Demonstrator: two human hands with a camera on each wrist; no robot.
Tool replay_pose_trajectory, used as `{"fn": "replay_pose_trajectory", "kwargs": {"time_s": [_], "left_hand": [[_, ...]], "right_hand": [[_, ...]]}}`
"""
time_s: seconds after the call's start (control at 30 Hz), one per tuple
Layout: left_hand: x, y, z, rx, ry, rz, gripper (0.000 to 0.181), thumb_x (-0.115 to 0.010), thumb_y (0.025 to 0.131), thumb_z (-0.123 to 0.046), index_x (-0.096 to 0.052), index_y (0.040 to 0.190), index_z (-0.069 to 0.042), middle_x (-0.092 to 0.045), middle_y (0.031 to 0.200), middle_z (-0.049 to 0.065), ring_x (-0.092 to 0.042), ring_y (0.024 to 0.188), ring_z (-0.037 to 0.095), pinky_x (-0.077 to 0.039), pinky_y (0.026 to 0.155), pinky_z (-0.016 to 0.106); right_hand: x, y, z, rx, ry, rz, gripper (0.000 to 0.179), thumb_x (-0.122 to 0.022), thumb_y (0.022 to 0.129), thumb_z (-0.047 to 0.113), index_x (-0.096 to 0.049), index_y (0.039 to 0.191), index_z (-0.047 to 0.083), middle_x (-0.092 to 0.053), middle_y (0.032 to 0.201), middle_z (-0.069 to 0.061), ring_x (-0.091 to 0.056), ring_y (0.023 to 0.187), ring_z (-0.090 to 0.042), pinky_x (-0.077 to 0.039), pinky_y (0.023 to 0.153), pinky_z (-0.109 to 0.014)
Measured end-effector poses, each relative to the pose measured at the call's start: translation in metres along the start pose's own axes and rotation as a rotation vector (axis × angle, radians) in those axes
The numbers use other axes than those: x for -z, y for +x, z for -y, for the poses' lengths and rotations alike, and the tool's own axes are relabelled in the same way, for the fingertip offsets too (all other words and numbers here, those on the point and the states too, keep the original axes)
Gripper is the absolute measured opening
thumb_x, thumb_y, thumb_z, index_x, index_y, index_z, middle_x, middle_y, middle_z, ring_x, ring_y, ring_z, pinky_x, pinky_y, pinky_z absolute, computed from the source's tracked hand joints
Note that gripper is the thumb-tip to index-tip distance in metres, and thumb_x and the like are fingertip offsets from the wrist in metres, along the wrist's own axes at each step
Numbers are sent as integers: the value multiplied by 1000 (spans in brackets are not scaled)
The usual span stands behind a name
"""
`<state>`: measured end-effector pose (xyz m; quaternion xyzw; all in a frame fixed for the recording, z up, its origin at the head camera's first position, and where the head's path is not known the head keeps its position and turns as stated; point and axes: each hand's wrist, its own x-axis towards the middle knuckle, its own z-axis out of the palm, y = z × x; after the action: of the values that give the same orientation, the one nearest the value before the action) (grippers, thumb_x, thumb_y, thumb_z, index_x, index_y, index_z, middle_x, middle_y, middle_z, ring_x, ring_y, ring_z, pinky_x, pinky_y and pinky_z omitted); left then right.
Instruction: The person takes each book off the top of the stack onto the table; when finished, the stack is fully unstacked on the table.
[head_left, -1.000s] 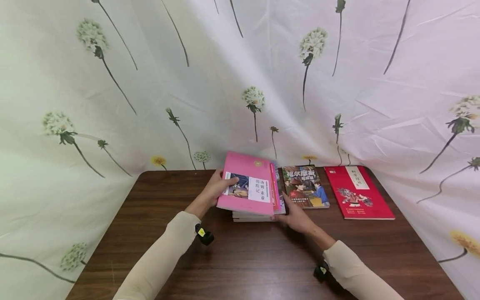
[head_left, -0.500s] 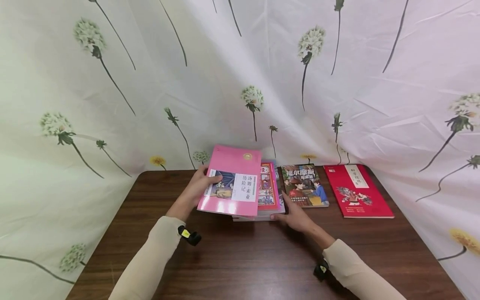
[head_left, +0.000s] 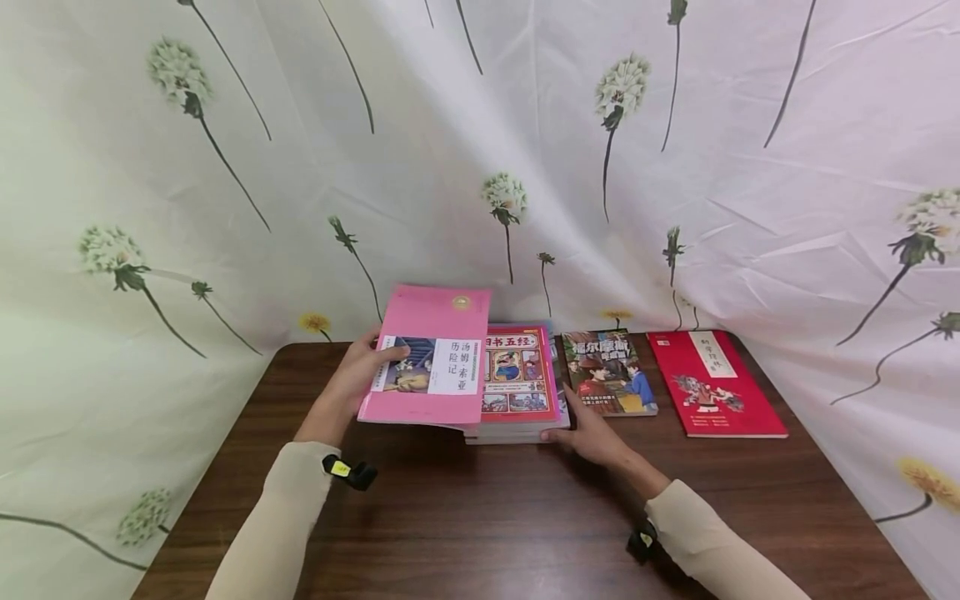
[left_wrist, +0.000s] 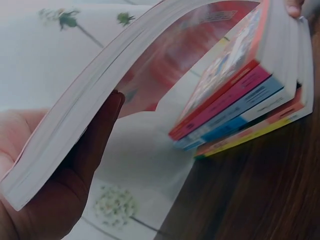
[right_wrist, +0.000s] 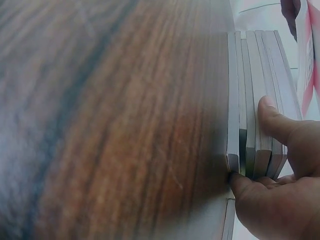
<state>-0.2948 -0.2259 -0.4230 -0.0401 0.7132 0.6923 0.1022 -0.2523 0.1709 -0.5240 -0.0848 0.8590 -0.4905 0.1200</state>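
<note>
One pink book is held in the left hand, above and to the left of the stack of books; its right edge overlaps the stack in the head view. The left fingers are closed round the pink book's left edge, thumb on the cover, the others underneath against the pages. The left wrist view records the pink book as raised and tilted. A reddish sheet curves below its pages; this is probably the back cover, though the close view does not confirm it.

The right hand holds the stack at its near right corner, thumb across the page edges, other fingers round the side.

The stack rests on a wooden table. Its top item is a red comic book, face up. Pink, blue, white, orange and yellow spines show beneath, with a narrow gap between the lower volumes.

Just beside the stack, to its right, lies a cartoon-covered paperback, face up. Farther right of the stack, a plain red book lies flat, bearing a white title panel. Behind the stack hangs a dandelion-print cloth.
</note>
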Motion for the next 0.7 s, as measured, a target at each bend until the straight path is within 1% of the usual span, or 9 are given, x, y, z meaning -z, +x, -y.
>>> {"fn": "replay_pose_trajectory", "kwargs": {"time_s": [0.1,0.23,0.37,0.47,0.57,0.7], "left_hand": [[10,-1,0,9,-24,1,82,-71,104,-25,-23,170,-19,-68,118,4,-77,93,15,-67,81,35],[22,-2,2,19,-40,-4,82,-71,104,-25,-23,169,-19,-71,111,-1,-77,91,14,-67,79,34],[34,-2,6,27,-47,-13,78,-72,104,-25,-26,166,-17,-73,106,-3,-78,89,14,-67,78,34],[41,-1,11,34,-42,-17,76,-71,104,-25,-26,165,-17,-74,103,-5,-78,88,13,-67,77,34],[47,1,19,42,-41,-15,80,-71,104,-24,-23,168,-17,-74,103,-5,-78,88,13,-67,77,34],[53,7,34,82,-56,-21,84,-73,103,-25,-20,169,-16,-74,102,-4,-78,87,14,-67,77,35]], "right_hand": [[0,0,1,-3,-4,-2,106,-83,95,33,-15,172,8,-29,172,-27,-44,148,-43,-34,124,-66],[0,-1,1,-6,-10,-2,106,-83,95,33,-15,172,7,-30,172,-28,-49,138,-40,-40,119,-64],[0,-1,0,0,-5,0,106,-83,95,34,-14,172,7,-28,172,-28,-43,148,-43,-34,124,-67],[0,0,-2,2,6,1,106,-82,95,34,-14,172,8,-27,173,-27,-34,157,-45,-26,128,-68],[-1,0,-2,2,13,2,106,-83,95,34,-14,172,8,-27,173,-27,-34,157,-45,-24,128,-68],[-2,0,-1,0,15,-3,106,-83,95,34,-15,172,9,-28,173,-26,-36,156,-45,-24,128,-68]]}}
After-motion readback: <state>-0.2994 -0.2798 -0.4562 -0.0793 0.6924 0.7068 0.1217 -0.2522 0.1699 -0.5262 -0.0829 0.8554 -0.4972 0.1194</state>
